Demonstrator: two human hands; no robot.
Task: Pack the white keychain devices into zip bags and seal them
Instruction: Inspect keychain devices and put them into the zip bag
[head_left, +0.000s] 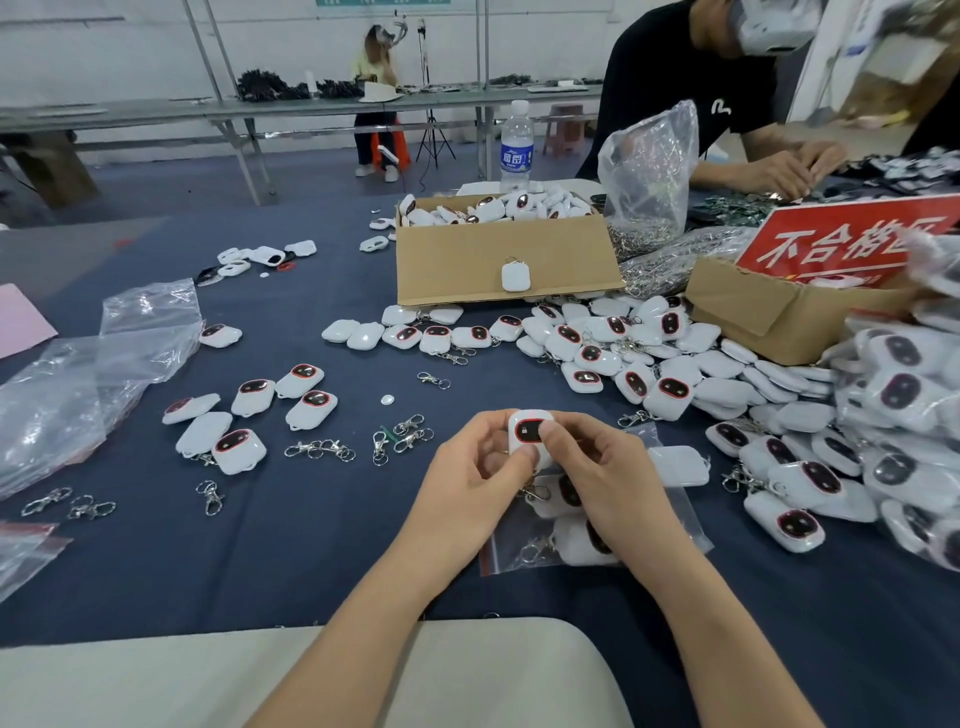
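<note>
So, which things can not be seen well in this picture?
Head view only:
- The zip bag: its mouth and how many devices it holds, covered by the right hand.
- The held device: its lower half, behind fingers of the left hand and right hand.
- The red sign: its text, cut off by blurred bags.

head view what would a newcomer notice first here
Both hands meet at the centre: the left hand and right hand pinch one white keychain device above a partly filled zip bag on the dark blue table. Around them white devices lie everywhere, heaped thickest to the right and filling the cardboard box behind. A red sign stands at far right.
</note>
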